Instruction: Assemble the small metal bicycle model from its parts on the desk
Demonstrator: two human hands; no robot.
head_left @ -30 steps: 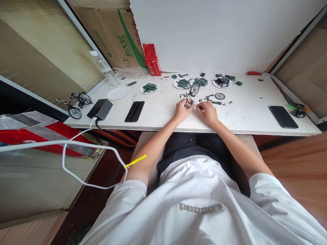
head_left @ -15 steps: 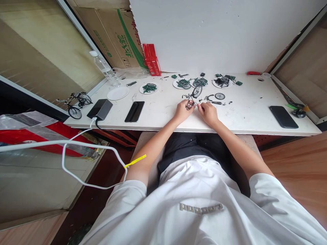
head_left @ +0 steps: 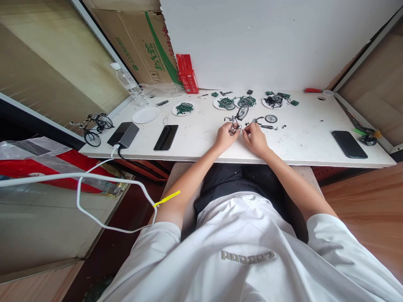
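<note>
Near the table's front edge, my left hand [head_left: 226, 137] grips a small black model bicycle frame [head_left: 234, 126] with one spoked wheel [head_left: 242, 112] pointing up and away. My right hand [head_left: 255, 139] is beside it, thumb and finger pinched at the frame's right end; what they hold is too small to make out. A loose wheel [head_left: 271, 118] and small black parts [head_left: 267, 126] lie just beyond my right hand. Behind are white plates of green parts [head_left: 226, 103] and a plate of black parts [head_left: 273, 100].
On the left stand a finished model bicycle [head_left: 92, 139], a dark grey box [head_left: 123, 135] with a white cable, and a phone [head_left: 166, 137]. Another phone [head_left: 349, 144] lies at the right. A water bottle [head_left: 130, 86] and red box [head_left: 187, 74] stand at the back.
My right hand's fingers have shifted slightly left at the frame, and its index finger has changed its bend. My left hand and the bicycle have hardly moved.
</note>
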